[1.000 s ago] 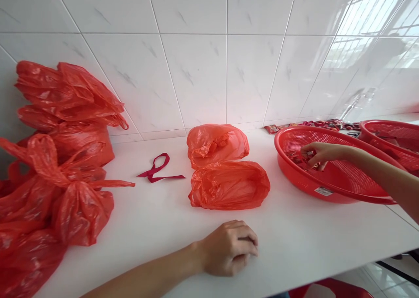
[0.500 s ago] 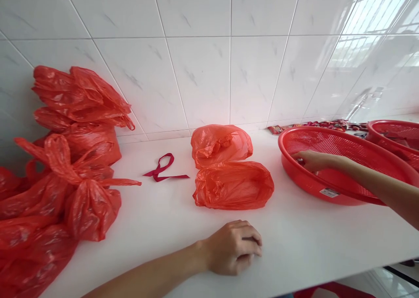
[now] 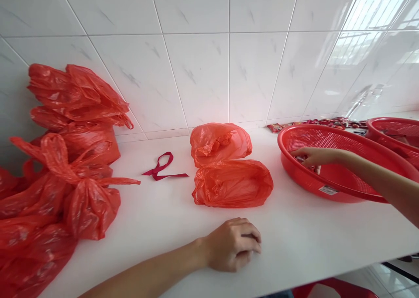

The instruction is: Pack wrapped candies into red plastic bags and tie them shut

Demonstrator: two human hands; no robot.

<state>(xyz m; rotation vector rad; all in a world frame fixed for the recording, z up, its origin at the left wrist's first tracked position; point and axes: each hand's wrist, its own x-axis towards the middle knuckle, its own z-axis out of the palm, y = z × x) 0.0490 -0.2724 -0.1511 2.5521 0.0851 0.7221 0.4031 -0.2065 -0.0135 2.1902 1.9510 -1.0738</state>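
My left hand (image 3: 233,245) rests palm down on the white table, its fingers loosely curled with nothing visible in them. In front of it lie two red plastic bags with their mouths spread, a nearer bag (image 3: 233,185) and a farther bag (image 3: 220,144). My right hand (image 3: 316,157) reaches inside the left end of a red perforated basket (image 3: 348,192). Its fingers bend down around small dark-and-light items, perhaps packets, which they partly hide. I cannot make out what exactly is gripped.
Several filled red plastic bags (image 3: 91,206) are piled at the left against the tiled wall. A dark red ribbon (image 3: 160,169) lies beside the spread bags. Small red packets (image 3: 322,123) line the wall behind the basket. A second red basket (image 3: 397,125) stands at far right.
My right hand has shifted slightly in the basket, its fingers spreading so more of the small items show beneath. My left hand and the bags stay put; the view has tilted slightly.
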